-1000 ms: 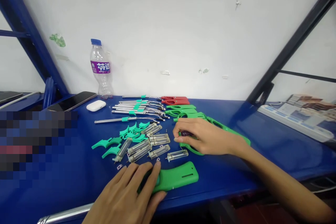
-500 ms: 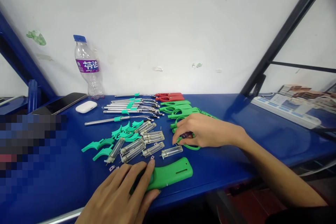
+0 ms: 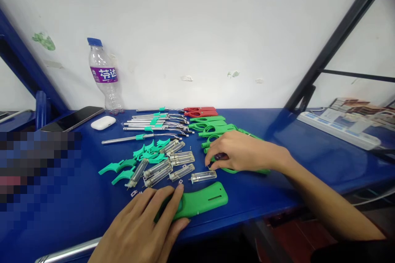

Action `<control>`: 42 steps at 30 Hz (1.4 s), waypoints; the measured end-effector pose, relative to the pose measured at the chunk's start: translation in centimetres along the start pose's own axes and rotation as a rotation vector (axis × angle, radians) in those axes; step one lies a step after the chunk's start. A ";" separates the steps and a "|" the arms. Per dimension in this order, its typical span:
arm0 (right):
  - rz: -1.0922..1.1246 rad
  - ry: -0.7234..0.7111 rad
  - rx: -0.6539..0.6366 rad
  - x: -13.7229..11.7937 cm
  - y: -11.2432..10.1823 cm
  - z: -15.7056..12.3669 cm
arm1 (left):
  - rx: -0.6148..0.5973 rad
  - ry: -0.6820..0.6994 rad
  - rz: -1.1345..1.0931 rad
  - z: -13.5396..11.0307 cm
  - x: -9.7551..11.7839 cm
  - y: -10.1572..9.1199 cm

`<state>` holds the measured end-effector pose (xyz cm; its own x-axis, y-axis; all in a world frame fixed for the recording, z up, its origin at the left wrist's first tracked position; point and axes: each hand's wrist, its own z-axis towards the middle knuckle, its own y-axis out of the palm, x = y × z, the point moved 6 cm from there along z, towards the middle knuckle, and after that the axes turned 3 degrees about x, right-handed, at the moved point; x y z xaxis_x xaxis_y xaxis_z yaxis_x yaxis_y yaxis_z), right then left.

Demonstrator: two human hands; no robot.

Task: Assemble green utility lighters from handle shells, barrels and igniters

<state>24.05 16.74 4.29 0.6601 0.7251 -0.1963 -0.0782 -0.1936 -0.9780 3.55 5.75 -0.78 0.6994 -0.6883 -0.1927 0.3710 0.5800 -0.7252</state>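
Observation:
My left hand [image 3: 145, 226] lies over the near end of a green plastic handle shell [image 3: 203, 202] at the table's front edge, fingers curled around it. My right hand [image 3: 240, 153] rests on another green handle shell [image 3: 234, 169], fingertips pinched around a small dark purple part [image 3: 220, 156]. Between the hands lie several clear tube parts [image 3: 173, 168], one of them [image 3: 203, 176] just left of my right fingertips. Teal trigger pieces [image 3: 135, 160] lie further left.
Metal rods with teal clips [image 3: 154, 125], green [image 3: 212, 125] and red handle shells [image 3: 200, 111] are lined up toward the wall. A water bottle [image 3: 105, 76], a phone [image 3: 74, 118] and a white earbud case [image 3: 103, 123] stand at the back left. A power strip [image 3: 338, 129] lies at right.
The view has shifted slightly. My right hand has stayed on the green shell, its fingertips working at the purple part. My left hand has kept its hold on the near shell.

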 end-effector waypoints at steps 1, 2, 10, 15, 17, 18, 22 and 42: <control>0.000 -0.004 -0.002 0.0 0.1 0.1 | 0.012 0.002 -0.001 0.1 0.1 -0.1; -0.001 -0.007 -0.003 0.0 0.1 0.2 | 0.024 0.003 0.001 0.2 0.1 -0.2; 0.007 -0.057 0.025 0.1 0.4 0.2 | 0.018 0.008 -0.006 0.3 0.0 -0.2; 0.053 -0.089 0.069 -0.1 0.0 0.1 | 0.030 0.006 -0.004 0.3 0.1 -0.2; 0.073 -0.102 0.087 -0.1 -0.3 0.0 | 0.027 0.006 -0.005 0.2 0.2 -0.2; 0.083 -0.110 0.095 -0.2 -0.4 -0.1 | 0.025 0.004 -0.006 0.2 0.2 -0.2; 0.122 -0.134 0.125 -0.4 -0.8 -0.2 | 0.023 -0.005 -0.004 0.1 0.0 -0.2; 0.331 -0.181 0.046 -1.4 -1.9 -1.2 | -0.076 -0.031 0.033 -1.3 -0.6 0.9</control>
<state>24.18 15.34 6.46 0.4513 0.7338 -0.5077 -0.3016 -0.4101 -0.8607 2.64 6.15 -2.19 0.7293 -0.6549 -0.1979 0.3010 0.5669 -0.7668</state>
